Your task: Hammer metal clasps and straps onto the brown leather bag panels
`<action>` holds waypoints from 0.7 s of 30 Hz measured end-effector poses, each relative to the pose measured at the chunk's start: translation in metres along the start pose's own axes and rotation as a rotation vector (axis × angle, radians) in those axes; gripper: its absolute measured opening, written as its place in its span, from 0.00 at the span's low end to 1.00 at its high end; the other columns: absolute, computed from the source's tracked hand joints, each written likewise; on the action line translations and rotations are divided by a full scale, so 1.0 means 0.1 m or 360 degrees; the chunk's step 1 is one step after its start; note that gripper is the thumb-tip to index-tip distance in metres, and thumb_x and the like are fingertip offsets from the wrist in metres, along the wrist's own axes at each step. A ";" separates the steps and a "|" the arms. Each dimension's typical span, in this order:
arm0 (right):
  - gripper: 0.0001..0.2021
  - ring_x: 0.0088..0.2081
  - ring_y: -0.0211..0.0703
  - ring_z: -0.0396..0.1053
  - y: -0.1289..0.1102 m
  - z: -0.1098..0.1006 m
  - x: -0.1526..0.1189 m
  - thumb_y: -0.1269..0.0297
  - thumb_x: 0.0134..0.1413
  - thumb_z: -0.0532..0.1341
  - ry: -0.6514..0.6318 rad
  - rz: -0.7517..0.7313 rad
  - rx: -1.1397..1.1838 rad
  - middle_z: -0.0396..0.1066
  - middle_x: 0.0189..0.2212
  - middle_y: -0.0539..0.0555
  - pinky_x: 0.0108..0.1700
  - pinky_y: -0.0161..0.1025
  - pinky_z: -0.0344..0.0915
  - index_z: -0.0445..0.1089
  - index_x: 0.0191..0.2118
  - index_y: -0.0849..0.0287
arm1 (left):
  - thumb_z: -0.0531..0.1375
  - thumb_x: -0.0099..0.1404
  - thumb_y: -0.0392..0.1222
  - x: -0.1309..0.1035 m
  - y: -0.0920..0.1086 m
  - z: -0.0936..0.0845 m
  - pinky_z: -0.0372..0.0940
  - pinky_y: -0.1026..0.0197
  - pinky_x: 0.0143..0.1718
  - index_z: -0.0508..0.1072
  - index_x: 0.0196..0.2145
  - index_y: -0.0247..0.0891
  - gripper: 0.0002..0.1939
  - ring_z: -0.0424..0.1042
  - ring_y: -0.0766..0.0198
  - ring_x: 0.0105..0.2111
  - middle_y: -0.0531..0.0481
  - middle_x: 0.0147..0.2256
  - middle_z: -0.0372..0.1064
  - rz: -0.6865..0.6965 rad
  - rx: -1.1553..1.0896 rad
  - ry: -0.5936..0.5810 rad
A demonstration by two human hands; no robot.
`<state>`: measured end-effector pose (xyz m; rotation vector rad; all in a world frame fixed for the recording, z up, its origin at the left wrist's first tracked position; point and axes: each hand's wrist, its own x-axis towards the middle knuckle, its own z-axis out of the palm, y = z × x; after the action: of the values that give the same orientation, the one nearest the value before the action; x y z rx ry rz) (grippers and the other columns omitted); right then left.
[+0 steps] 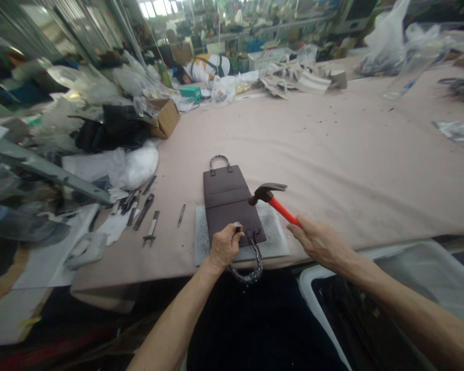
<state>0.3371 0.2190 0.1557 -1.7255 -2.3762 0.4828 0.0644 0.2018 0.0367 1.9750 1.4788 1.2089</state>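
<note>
A dark brown bag piece (226, 193) with a wrapped handle at each end lies flat, its near part over a pale slab (276, 239). The near handle (258, 263) hangs over the table's edge. My left hand (225, 246) is closed on a small metal punch (237, 226), held upright on the bag piece beside the near handle's base. My right hand (319, 242) grips the red handle of a claw hammer (280, 206). The hammer's head is raised to the right of the bag piece, apart from the punch. The punch's lower end is hidden by my fingers.
Several metal tools (144, 211) lie on the table to the left, with a thin rod (181, 215) nearer the slab. A cardboard box (165, 118) stands farther back. White bins (417, 273) are below the table's edge at right.
</note>
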 end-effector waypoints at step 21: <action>0.23 0.67 0.60 0.54 -0.40 1.17 0.40 0.64 0.65 0.57 0.0213 -0.0615 0.0107 0.62 0.64 0.62 0.69 0.61 0.48 0.65 0.64 0.60 | 0.57 0.67 0.59 0.28 0.01 -0.33 0.75 0.55 0.37 0.68 0.40 0.39 0.19 0.79 0.59 0.32 0.49 0.32 0.75 -0.0909 -0.0898 0.0664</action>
<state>0.2517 0.2269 0.0581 -1.1867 -2.4773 0.3680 0.0398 0.2215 0.0668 0.8883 1.5084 1.5826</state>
